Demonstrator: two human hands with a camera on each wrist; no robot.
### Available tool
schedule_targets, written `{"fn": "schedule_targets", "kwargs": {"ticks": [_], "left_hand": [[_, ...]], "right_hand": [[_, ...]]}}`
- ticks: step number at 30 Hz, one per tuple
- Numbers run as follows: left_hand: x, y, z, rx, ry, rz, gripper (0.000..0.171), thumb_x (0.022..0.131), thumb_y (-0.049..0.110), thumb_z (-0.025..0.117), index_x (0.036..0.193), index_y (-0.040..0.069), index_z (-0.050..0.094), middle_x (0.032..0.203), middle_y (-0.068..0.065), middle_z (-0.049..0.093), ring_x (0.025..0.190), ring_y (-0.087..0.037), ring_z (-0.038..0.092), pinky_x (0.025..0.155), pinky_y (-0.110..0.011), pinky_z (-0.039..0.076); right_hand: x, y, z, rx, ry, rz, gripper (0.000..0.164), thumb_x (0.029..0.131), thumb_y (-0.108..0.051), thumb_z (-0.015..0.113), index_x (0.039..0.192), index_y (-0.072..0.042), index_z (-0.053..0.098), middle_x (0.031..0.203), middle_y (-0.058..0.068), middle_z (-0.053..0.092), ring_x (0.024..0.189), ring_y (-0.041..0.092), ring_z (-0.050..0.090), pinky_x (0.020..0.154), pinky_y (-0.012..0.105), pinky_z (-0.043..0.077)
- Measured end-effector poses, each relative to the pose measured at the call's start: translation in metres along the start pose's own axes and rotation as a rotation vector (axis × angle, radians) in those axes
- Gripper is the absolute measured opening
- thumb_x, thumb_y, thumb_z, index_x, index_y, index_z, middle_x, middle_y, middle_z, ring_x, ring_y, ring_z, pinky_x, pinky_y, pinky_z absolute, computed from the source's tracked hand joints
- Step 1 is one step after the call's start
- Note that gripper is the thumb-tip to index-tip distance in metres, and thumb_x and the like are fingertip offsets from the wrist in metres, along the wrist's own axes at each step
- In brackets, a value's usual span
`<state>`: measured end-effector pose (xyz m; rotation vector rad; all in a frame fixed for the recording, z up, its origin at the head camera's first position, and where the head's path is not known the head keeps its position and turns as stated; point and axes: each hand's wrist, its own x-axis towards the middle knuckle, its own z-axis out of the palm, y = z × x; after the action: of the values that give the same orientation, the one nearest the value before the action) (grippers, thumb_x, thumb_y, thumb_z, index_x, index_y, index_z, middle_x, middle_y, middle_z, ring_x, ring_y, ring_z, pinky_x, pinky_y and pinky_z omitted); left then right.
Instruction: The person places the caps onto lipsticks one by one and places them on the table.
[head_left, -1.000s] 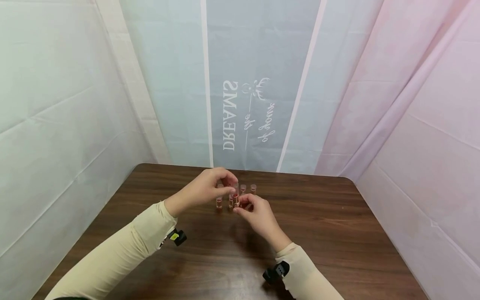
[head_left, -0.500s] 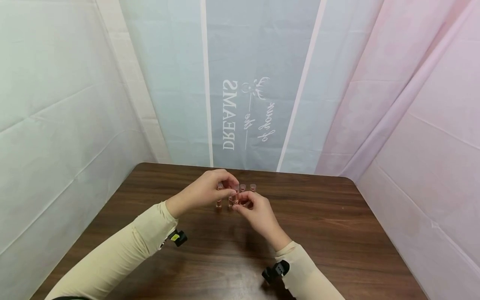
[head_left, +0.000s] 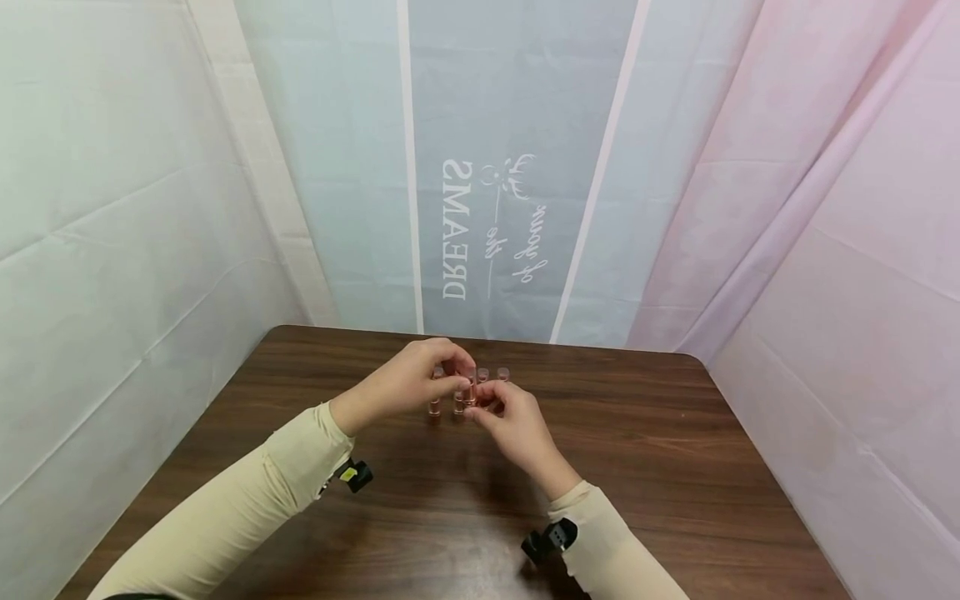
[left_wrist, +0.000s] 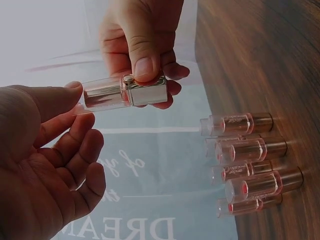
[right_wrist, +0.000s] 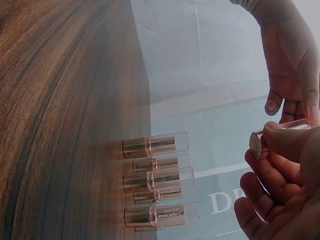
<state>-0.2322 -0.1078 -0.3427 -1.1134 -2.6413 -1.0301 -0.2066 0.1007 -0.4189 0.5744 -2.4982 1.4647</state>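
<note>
Both hands hold one lipstick (left_wrist: pixel 149 92) above the table. In the left wrist view, my left hand (head_left: pixel 416 379) pinches the end of its clear cap (left_wrist: pixel 107 93) between thumb and forefinger. My right hand (head_left: pixel 521 425) grips the shiny gold base, thumb on top and fingers beneath. The cap sits over the inner gold tube and meets the base. Several more lipsticks, such as this capped one (right_wrist: pixel 157 177), stand upright on the table close by. In the head view the hands partly hide them.
The dark wood table (head_left: pixel 637 467) ends at a back edge just behind the lipsticks. A printed cloth (head_left: pixel 517 100) hangs behind it, and pale cloth walls (head_left: pixel 112 250) rise at the sides. Each sleeve carries a black wrist camera (head_left: pixel 551 542).
A second ago the lipstick's red tip was bare below the cap in my left hand. The cap has since come down over it. Both hands have stayed nearly in place.
</note>
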Motion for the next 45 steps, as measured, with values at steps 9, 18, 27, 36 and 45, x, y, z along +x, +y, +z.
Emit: {"fn": "schedule_targets", "kwargs": {"ticks": [9, 18, 27, 36, 45], "left_hand": [[0.002, 0.0, 0.002, 0.005, -0.004, 0.005, 0.013, 0.095, 0.017, 0.075, 0.108, 0.014, 0.073, 0.096, 0.006, 0.067, 0.085, -0.008, 0.061, 0.076, -0.031, 0.055], [0.008, 0.001, 0.011, 0.005, -0.032, 0.029, 0.014, 0.095, 0.016, 0.076, 0.108, 0.013, 0.072, 0.101, 0.005, 0.069, 0.088, -0.007, 0.062, 0.081, -0.026, 0.054], [0.011, -0.003, 0.018, -0.007, -0.02, 0.008, 0.014, 0.095, 0.016, 0.076, 0.108, 0.013, 0.072, 0.101, 0.005, 0.069, 0.088, -0.006, 0.063, 0.081, -0.027, 0.054], [0.015, -0.003, 0.023, -0.014, -0.003, 0.014, 0.016, 0.095, 0.017, 0.076, 0.11, 0.012, 0.071, 0.099, 0.005, 0.068, 0.088, -0.007, 0.062, 0.081, -0.027, 0.054], [0.016, -0.006, 0.025, -0.026, 0.023, -0.003, 0.021, 0.093, 0.015, 0.078, 0.113, 0.01, 0.071, 0.102, 0.0, 0.071, 0.088, -0.008, 0.064, 0.079, -0.027, 0.055]], "right_hand": [[-0.001, 0.002, -0.001, -0.013, -0.001, -0.007, 0.018, 0.087, -0.014, 0.083, 0.102, -0.013, 0.074, 0.096, -0.002, 0.069, 0.082, 0.011, 0.063, 0.072, 0.026, 0.054], [0.0, 0.009, -0.009, -0.081, -0.01, -0.004, 0.019, 0.087, -0.012, 0.083, 0.102, -0.014, 0.072, 0.096, -0.002, 0.067, 0.083, 0.011, 0.062, 0.073, 0.027, 0.054], [0.003, 0.018, -0.014, -0.093, -0.023, -0.056, 0.02, 0.085, -0.015, 0.084, 0.101, -0.017, 0.072, 0.096, -0.002, 0.066, 0.091, 0.02, 0.064, 0.079, 0.04, 0.057], [0.004, 0.021, -0.02, -0.129, -0.015, -0.069, 0.018, 0.086, -0.018, 0.084, 0.099, -0.019, 0.071, 0.094, -0.004, 0.066, 0.091, 0.016, 0.061, 0.08, 0.041, 0.056], [0.007, 0.024, -0.024, -0.084, -0.039, -0.019, 0.019, 0.088, -0.017, 0.082, 0.103, -0.016, 0.071, 0.097, -0.003, 0.067, 0.091, 0.016, 0.063, 0.08, 0.034, 0.056]]}}
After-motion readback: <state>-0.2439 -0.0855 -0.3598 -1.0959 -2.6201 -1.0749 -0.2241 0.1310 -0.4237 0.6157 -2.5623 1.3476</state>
